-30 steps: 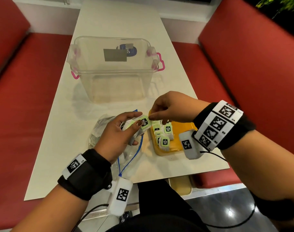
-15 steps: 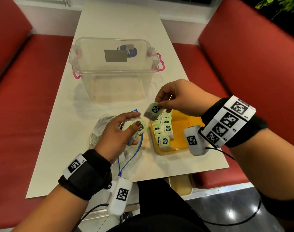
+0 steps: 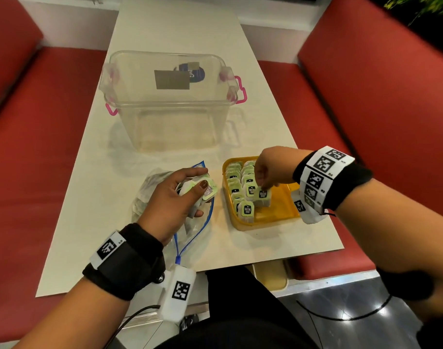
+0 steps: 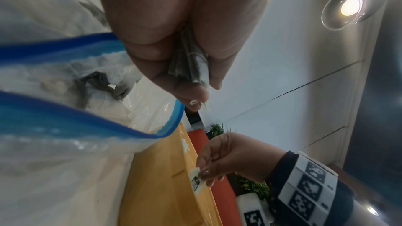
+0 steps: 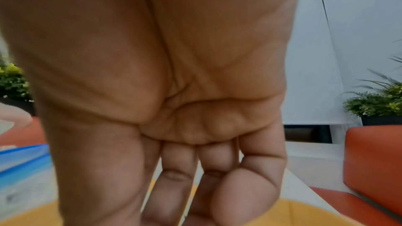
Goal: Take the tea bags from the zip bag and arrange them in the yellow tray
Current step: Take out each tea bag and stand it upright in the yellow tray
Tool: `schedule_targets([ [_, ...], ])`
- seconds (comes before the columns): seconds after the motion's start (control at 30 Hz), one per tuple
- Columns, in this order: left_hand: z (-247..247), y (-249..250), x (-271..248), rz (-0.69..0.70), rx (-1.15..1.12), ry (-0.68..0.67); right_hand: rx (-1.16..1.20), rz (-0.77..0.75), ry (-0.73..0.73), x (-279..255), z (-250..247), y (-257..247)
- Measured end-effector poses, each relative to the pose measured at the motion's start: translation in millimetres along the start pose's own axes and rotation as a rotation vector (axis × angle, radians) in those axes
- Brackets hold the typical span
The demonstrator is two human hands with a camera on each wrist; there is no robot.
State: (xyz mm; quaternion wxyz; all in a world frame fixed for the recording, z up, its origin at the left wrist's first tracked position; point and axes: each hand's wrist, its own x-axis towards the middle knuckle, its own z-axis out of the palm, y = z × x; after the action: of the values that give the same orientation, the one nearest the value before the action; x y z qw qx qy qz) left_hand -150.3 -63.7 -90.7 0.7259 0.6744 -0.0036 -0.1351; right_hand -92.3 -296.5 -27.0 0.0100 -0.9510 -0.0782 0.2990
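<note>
the right hand (image 3: 273, 167) has come down from above the yellow tray (image 3: 278, 215); its fingers pinch a tea bag (image 3: 262, 197) upright, tag up, into the tray's near row. left hand (image 3: 175, 197) fingers clamp spare tea bags (image 3: 207, 188) over the zip bag (image 3: 190, 230) on the bench (image 3: 165, 26).

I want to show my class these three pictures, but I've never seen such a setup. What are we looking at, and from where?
A person wears three cameras: one on the head, one on each wrist. The head view looks down at a white table. On it lie a clear plastic box, a clear blue-edged zip bag and a yellow plastic tray with rows of green-tagged tea bags. The left hand holds a small bunch of tea bags. The right hand pinches one tea bag into the tray.
</note>
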Motion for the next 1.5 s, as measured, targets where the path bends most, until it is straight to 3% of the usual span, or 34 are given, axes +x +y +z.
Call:
schedule_targets([
  [0.2, -2.7, -2.0, 0.6, -0.005, 0.002, -0.006, 0.037, 0.045, -0.051, 13.9, 13.0, -2.9],
  [0.7, -1.3, -0.1, 0.2, -0.008, -0.001, -0.011, 0.119, 0.11, 0.028, 21.4, 17.9, -5.8],
  [0.9, 1.4, 1.6, -0.1, -0.007, -0.022, -0.021, 0.2, 0.051, 0.165, 7.3, 6.4, -4.7],
  [1.0, 6.3, 5.1, 0.2, 0.01, -0.039, -0.031, 0.348, -0.052, 0.24, -8.1, -5.8, -14.6],
  [1.17, 16.8, 12.0, 2.8, 0.054, -0.067, -0.052, 0.624, -0.18, 0.166, -26.6, -12.0, -38.5],
  [1.5, 32.9, 15.9, 7.9, 0.088, -0.107, -0.039, 0.928, -0.119, 0.274, -32.3, 0.7, -41.6],
])
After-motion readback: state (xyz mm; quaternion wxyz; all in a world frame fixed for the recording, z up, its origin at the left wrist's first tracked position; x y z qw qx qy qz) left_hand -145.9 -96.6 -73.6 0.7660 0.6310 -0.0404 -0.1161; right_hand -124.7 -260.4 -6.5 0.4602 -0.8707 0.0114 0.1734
